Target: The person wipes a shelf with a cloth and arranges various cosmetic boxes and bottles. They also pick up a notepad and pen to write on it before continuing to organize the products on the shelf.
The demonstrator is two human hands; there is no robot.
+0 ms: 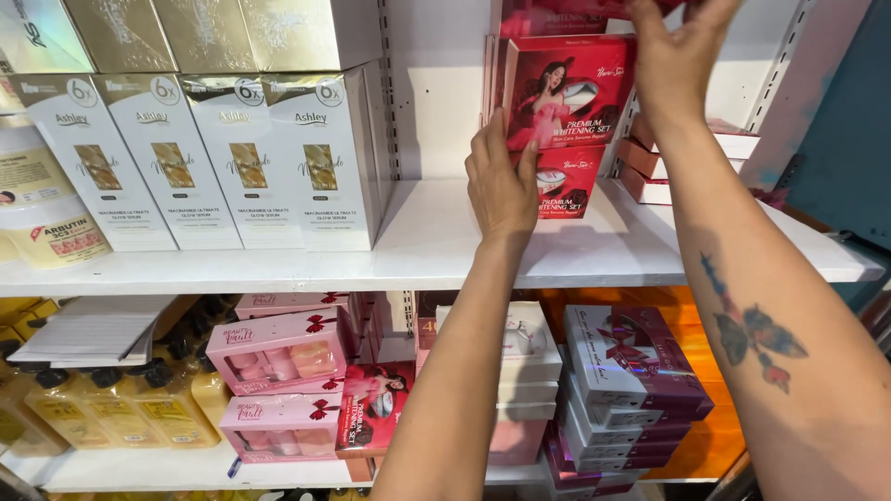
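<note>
White-and-gold cartons point(232, 158) stand at the left of the white shelf point(436, 241). We press our left hand point(501, 181), fingers together, flat on the left edge of the stacked red boxes point(566, 93). Our right hand point(677, 51) grips the stack's upper right corner from above.

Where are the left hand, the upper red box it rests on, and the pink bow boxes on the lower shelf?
left hand point(499, 176), head view, back of the hand.
upper red box point(580, 88), head view, front face.
pink bow boxes point(278, 353), head view, front of the upper box.
</note>
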